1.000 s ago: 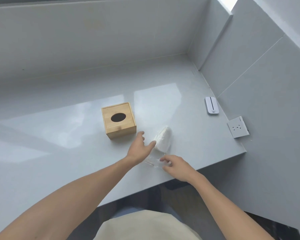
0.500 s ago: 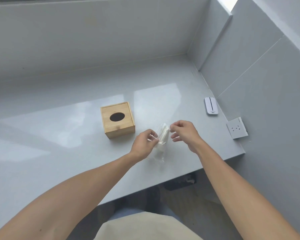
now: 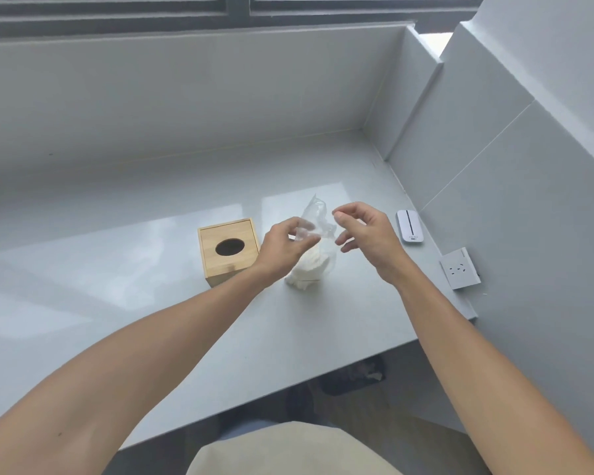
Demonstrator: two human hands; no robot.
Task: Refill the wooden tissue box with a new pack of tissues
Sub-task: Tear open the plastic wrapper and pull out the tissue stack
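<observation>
The wooden tissue box (image 3: 228,250), with an oval hole in its lid, stands on the grey counter (image 3: 151,303). Just right of it lies the white tissue stack (image 3: 309,272), its top still inside a clear plastic wrapper (image 3: 314,217) that stands up crumpled above it. My left hand (image 3: 283,246) hovers over the stack and pinches the wrapper's lower part. To the wrapper's right is my right hand (image 3: 366,234), its fingers curled and apart; it holds nothing that I can see.
A white remote-like device (image 3: 409,226) lies by the right wall. A loose white socket plate (image 3: 458,268) sits near the counter's right front corner. Walls close off the back and right; the counter edge runs in front.
Both hands have risen. The wrapper has been pulled upward off the tissue stack, and my right hand has let go of it and opened.
</observation>
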